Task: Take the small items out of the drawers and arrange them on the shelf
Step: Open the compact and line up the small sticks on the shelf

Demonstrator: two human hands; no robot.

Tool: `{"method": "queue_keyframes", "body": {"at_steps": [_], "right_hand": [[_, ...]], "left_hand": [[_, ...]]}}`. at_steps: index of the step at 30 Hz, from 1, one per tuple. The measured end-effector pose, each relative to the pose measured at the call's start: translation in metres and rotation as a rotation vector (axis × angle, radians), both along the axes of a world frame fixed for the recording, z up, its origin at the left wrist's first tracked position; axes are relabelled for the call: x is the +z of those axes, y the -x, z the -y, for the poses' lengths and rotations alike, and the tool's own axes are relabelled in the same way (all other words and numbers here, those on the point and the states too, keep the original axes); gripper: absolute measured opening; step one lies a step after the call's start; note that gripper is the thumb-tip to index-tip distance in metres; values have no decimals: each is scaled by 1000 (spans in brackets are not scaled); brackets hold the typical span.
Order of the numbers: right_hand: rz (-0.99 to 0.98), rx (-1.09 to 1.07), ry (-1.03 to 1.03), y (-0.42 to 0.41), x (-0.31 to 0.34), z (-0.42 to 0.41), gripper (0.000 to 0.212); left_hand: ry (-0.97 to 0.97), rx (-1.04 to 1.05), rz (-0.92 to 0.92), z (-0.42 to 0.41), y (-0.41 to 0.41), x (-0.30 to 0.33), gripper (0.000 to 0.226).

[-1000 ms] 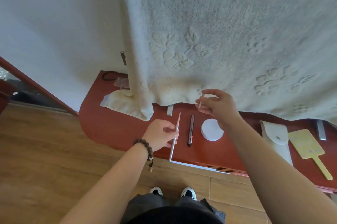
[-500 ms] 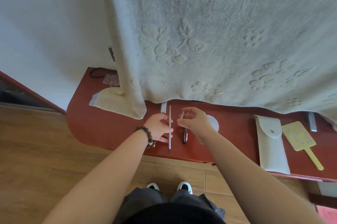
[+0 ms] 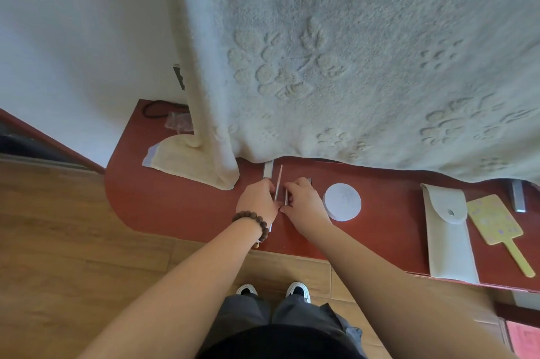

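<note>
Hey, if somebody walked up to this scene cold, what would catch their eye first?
Probably the big cream blanket with pressed flower patterns, hanging over the back of the red shelf. Next, the left hand and right hand meeting at the middle of the shelf, over a thin stick and a dark pen. To their right lie a white round disc, a white pouch and a yellow paddle.

disc (image 3: 342, 202) on shelf (image 3: 175, 206), pouch (image 3: 447, 238) right, paddle (image 3: 496, 227) rightmost

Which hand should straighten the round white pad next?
Probably the right hand: the round white pad lies just beside it on the red shelf. The left hand holds the thin white stick, farther away.
</note>
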State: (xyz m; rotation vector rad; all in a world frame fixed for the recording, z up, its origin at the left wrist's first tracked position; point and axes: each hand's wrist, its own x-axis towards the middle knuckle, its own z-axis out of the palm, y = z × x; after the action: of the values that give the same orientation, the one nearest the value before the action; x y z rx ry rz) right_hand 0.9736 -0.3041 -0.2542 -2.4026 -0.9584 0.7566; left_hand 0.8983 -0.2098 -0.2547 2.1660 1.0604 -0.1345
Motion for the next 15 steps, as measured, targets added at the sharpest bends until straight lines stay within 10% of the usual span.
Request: {"method": "queue_keyframes", "body": {"at_steps": [15], "right_hand": [[-102, -169, -121, -21, 23, 28, 49]], "left_hand": [[-104, 1, 111, 10, 2, 8, 18]]}}
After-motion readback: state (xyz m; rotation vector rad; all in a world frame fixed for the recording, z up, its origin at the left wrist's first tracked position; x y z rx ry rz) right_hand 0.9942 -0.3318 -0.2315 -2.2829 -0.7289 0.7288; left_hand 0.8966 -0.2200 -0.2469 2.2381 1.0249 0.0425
